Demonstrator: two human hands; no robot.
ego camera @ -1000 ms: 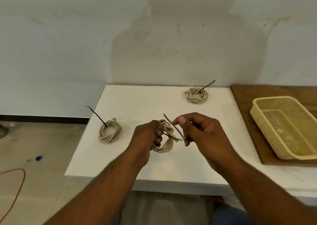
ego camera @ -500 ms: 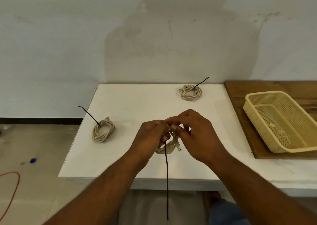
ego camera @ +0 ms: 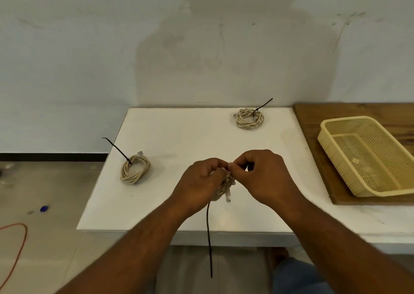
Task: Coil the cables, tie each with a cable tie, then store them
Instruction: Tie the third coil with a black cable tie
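A beige coiled cable [ego camera: 225, 187] is held just above the white table [ego camera: 170, 136], mostly hidden by my hands. My left hand [ego camera: 200, 182] grips the coil. My right hand [ego camera: 262, 177] pinches at the top of the coil where the black cable tie meets it. The tie's long black tail [ego camera: 209, 237] hangs straight down past the table's front edge. A second beige coil [ego camera: 135, 169] with a black tie sticking up lies at the table's left. A third tied coil [ego camera: 249, 117] lies at the back.
A pale yellow plastic basket [ego camera: 367, 157], with nothing in it, stands on a wooden board [ego camera: 313, 119] at the right. A white wall runs behind the table. An orange cord [ego camera: 20, 244] lies on the floor at the left.
The black tie, first raised between my hands, has swung down and now hangs below the coil. My right hand has closed in against my left at the coil's top.
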